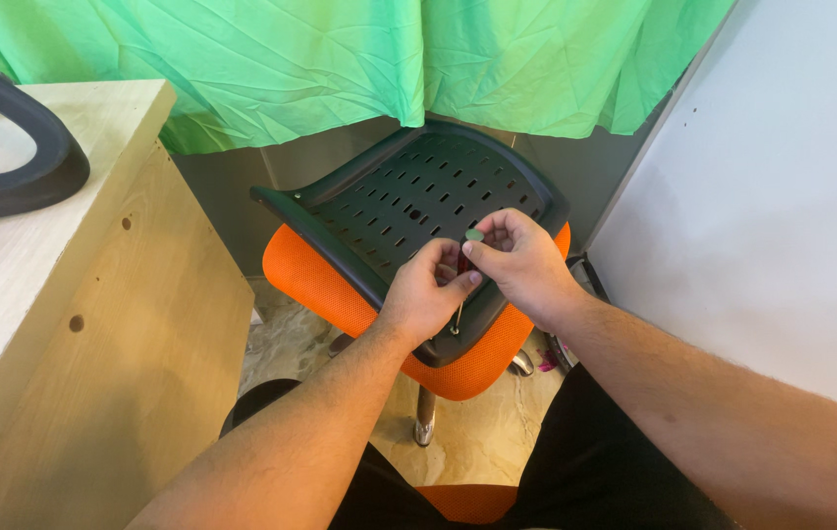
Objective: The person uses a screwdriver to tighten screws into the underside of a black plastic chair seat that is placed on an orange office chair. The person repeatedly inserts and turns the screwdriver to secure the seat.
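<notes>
- The left hand [430, 288] is curled, its fingertips pinched on a small dark reddish part [461, 265] that sits between both hands; what that part is cannot be told.
- The right hand [519, 257] is closed in a pinch too, thumb and forefinger holding a small round pale green piece [474, 235] just above the left hand's fingers.
- A thin metal rod [459, 319] hangs down from below the two hands, over the front edge of the panel.
- Both hands work right above a black perforated plastic panel [408, 201] with rows of short slots, which lies tilted on top of an orange mesh chair seat [315, 280].
- The chair's chrome post [425, 417] shows below the seat, above a pale stone floor [477, 442].
- A light wooden desk [75, 294] stands to the left, with a curved black plastic armrest-like piece [16, 147] resting on its top.
- A crumpled green cloth [340, 59] hangs behind the chair, and a white wall panel [772, 196] rises on the right.
- The person's black-clad legs [595, 471] fill the bottom of the view.
</notes>
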